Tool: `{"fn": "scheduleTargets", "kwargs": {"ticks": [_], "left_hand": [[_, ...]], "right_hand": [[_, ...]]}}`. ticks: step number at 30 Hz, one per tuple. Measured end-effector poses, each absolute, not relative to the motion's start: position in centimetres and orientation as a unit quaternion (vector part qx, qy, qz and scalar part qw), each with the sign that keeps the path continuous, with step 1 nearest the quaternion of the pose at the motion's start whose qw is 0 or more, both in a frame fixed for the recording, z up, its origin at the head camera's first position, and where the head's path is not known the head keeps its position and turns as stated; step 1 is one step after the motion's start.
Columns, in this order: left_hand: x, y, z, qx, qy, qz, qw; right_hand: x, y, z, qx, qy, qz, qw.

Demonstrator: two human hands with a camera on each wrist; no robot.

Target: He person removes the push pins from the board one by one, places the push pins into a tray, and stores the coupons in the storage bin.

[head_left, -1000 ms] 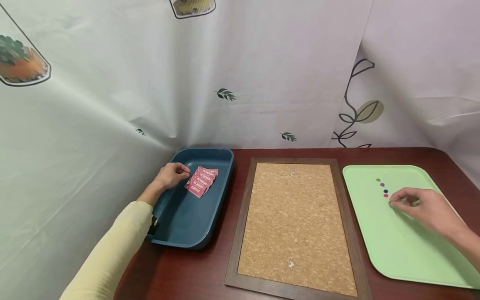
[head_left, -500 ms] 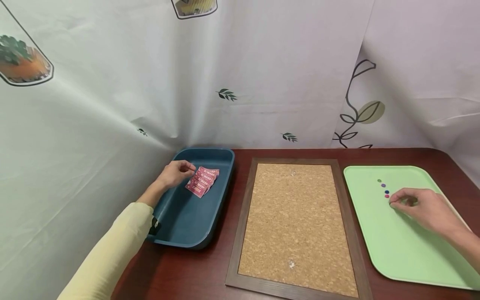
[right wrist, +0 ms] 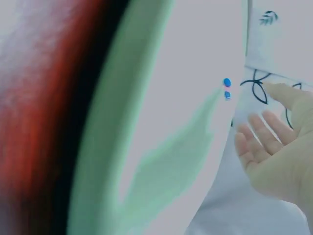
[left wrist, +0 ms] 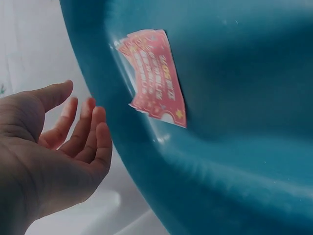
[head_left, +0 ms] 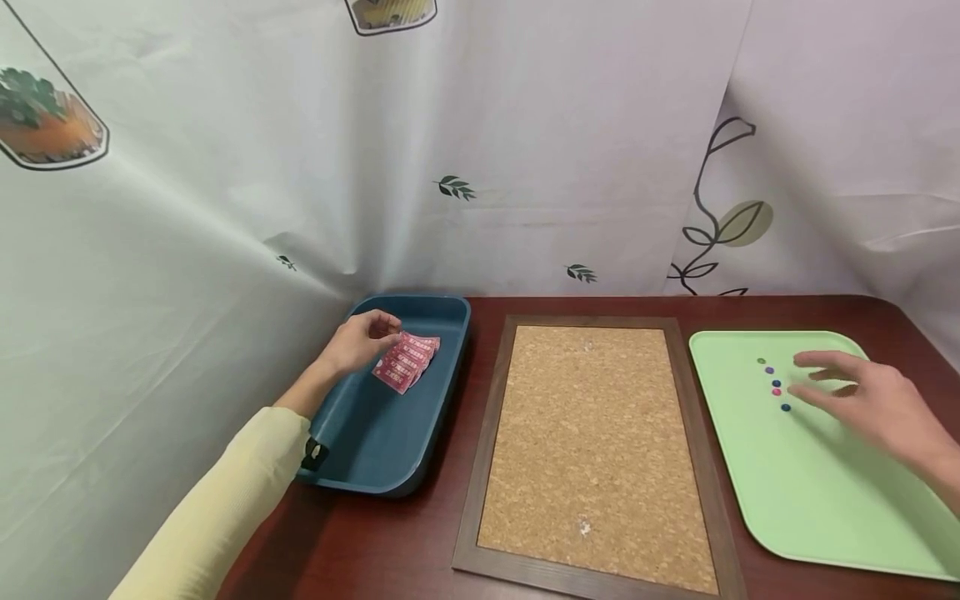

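My left hand (head_left: 362, 342) hovers over the blue bin, thumb and fingers apart and loosely bent, with nothing between them. Just beyond its fingertips a fanned stack of pink paper coupons (head_left: 406, 363) lies in the bin; in the left wrist view the coupons (left wrist: 155, 78) show pale printed characters and notched ends. Over the green tray my right hand (head_left: 873, 400) has its thumb and fingers spread and holds nothing. Close to its fingertips several small round pieces like thumbtacks lie in a loose row, among them a dark blue tack (head_left: 785, 407) and a pink tack (head_left: 776, 392).
A cork board (head_left: 596, 450) in a brown wooden frame lies between the blue bin (head_left: 438, 433) and the green tray (head_left: 780, 508). All stand on a dark red table (head_left: 360, 542). A patterned white cloth (head_left: 525, 125) hangs behind. A small black object (head_left: 315, 454) sits at the bin's near left.
My right hand has let go of the dark blue tack, which now lies on the tray, and its fingers have spread and lifted. My left hand has moved right toward the coupons, its fingers opening.
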State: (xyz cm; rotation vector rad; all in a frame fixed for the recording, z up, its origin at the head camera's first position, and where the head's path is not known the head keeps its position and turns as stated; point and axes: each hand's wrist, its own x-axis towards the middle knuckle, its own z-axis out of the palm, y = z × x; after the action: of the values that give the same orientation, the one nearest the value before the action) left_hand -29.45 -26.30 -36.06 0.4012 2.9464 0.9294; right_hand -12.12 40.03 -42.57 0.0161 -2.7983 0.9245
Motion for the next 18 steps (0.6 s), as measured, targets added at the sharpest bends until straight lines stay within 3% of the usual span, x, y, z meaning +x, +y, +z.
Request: {"fn": "scheduleTargets", "kwargs": {"ticks": [18], "left_hand": [[-26.8, -24.1, -34.7, 0.118, 0.934, 0.337, 0.009]], "right_hand": [[-10.9, 39.4, -41.5, -0.008, -0.89, 0.454, 0.033]]}}
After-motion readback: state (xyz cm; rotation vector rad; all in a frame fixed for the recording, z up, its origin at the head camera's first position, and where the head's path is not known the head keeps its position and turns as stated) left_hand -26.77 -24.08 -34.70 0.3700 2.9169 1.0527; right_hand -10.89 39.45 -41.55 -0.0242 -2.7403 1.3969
